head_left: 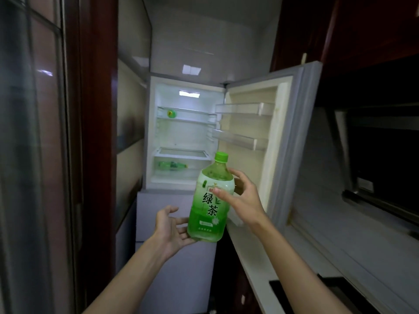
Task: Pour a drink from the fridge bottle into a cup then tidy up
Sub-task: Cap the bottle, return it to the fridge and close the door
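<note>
A large green tea bottle (pixel 210 200) with a green cap and a white-green label is upright in front of the open fridge (pixel 183 141). My right hand (pixel 242 198) grips its upper body from the right, thumb across the label. My left hand (pixel 172 227) is under and beside the bottle's base, palm up, fingers spread, touching the bottom. The cap is on. No cup is in view.
The fridge door (pixel 278 137) stands swung open to the right with two bare door shelves. Another green bottle (pixel 172 165) lies in the lower drawer, and a small green item (pixel 171 113) sits on the top shelf. A white counter (pixel 317 245) runs along the right; dark wood frame on the left.
</note>
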